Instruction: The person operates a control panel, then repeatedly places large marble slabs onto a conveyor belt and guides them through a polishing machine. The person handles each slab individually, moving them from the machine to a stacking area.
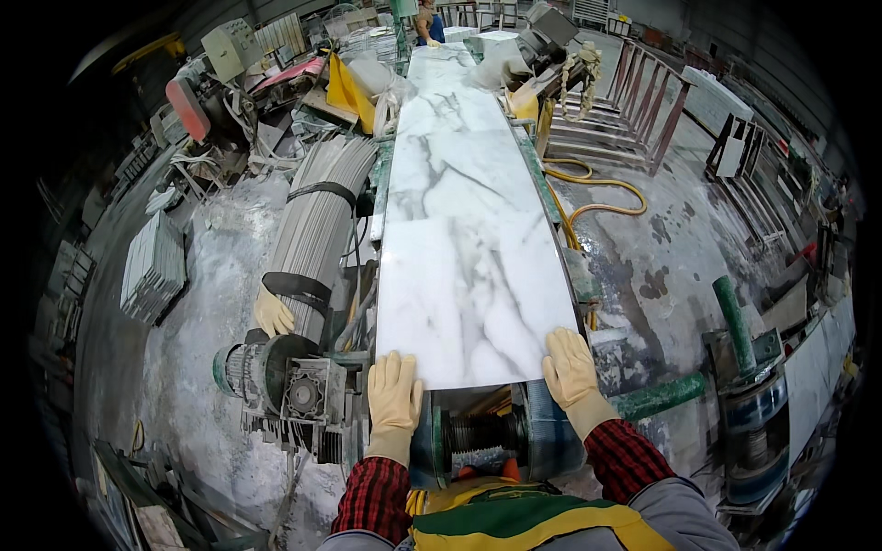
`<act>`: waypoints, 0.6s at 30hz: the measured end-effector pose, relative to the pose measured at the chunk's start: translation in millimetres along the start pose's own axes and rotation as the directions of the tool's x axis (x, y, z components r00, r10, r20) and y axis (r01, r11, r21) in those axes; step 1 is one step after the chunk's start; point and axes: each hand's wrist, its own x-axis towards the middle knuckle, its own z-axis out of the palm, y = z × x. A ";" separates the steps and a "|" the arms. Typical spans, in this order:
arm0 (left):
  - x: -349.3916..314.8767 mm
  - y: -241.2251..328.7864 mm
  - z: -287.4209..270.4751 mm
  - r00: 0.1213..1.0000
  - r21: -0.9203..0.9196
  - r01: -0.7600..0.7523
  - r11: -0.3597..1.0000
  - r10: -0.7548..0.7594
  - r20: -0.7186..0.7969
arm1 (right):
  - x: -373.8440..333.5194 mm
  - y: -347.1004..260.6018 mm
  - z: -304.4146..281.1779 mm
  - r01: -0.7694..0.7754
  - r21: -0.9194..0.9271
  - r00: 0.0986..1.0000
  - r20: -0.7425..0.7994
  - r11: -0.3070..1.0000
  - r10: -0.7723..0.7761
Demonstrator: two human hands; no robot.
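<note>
A white marble slab (469,312) with grey veins lies flat on a belt conveyor, its near edge above the roller end. My left hand (394,399), in a cream glove, rests at the slab's near left corner with its fingers stretched forward. At the near right corner, my right hand (574,375) wears a matching glove; its fingers also lie extended along the edge. Both hands touch the slab, and their undersides are hidden. More veined marble (450,170) continues beyond it along the conveyor. Below the slab's near edge shows the conveyor roller (482,432).
A motor with a gearbox (280,381) stands left of the conveyor, a spare glove (273,312) beside it. Strapped strips (317,202) lie behind. A yellow hose (611,209) loops on the right floor, near a metal rack (634,110). A person (428,23) stands at the far end.
</note>
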 end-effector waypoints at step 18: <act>5.8 -13.7 2.9 0.973 -0.158 0.146 0.977 -0.112 0.204 | -1.0 11.2 13.9 -0.036 0.117 0.994 -0.094 0.993 0.047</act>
